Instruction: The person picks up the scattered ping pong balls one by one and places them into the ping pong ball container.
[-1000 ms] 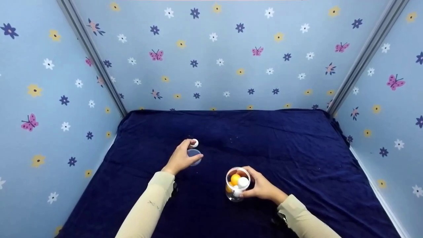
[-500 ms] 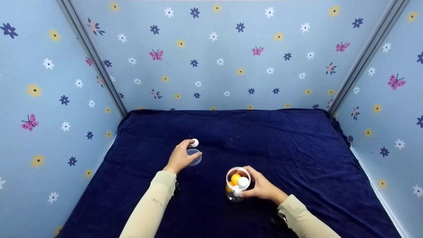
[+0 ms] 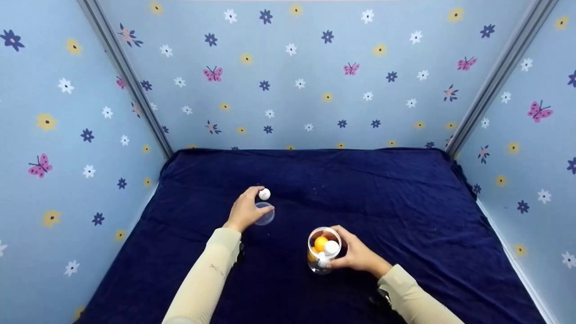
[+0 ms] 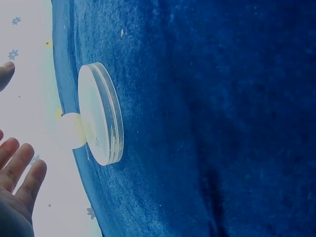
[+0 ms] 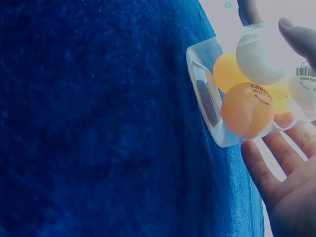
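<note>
My left hand (image 3: 244, 210), thumb and fingers spread, hovers over a clear round lid (image 3: 264, 219) on the dark blue cloth. Just beyond that lid lies a white ping-pong ball (image 3: 264, 194), with my index fingertip overlapping its edge in the head view. From the left wrist, the fingers (image 4: 30, 182) stand apart from the ball (image 4: 71, 131) with nothing between them. My right hand (image 3: 357, 257) grips a clear plastic jar (image 3: 318, 271), upright and without a lid. Inside it are several orange and white ping-pong balls (image 5: 247, 111); fingers and thumb wrap its side.
Dark blue cloth (image 3: 387, 189) with shallow wrinkles covers the table. Patterned light blue walls (image 3: 310, 94) close off the back and both sides, with grey metal posts (image 3: 130, 85) in the corners. Small specks lie on the cloth past the jar.
My left hand has shifted slightly, its fingertips uncovering more of the white ball. The ball and lid stay about in place. My right hand and the jar have not moved.
</note>
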